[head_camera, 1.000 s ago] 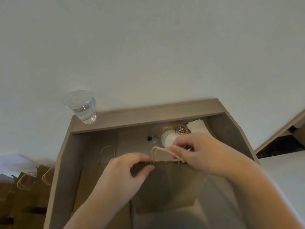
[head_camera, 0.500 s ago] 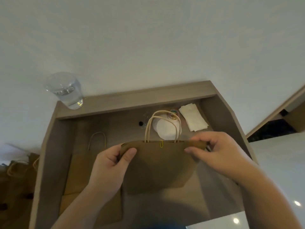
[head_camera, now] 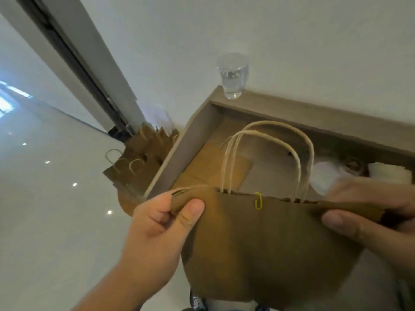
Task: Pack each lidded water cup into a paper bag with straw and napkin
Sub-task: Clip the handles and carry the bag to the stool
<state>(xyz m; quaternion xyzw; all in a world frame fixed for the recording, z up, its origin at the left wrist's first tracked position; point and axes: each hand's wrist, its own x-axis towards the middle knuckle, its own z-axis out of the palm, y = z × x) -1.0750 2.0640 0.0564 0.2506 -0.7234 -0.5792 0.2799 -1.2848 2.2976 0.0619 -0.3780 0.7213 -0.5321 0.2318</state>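
Pinching the paper bag (head_camera: 269,248) by its top corners, the left hand (head_camera: 161,223) and right hand (head_camera: 368,216) clamp thumb and fingers (head_camera: 157,204) on its rim, over the near edge of the surface (head_camera: 314,115). A yellow clip (head_camera: 258,200) sits mid-rim. The water cup (head_camera: 233,77) stands at the far left corner.

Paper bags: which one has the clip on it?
The brown paper bag pinched between left hand and right hand: a yellow paper clip sits on its top edge. The flat bag behind it and the bags on the floor show none.
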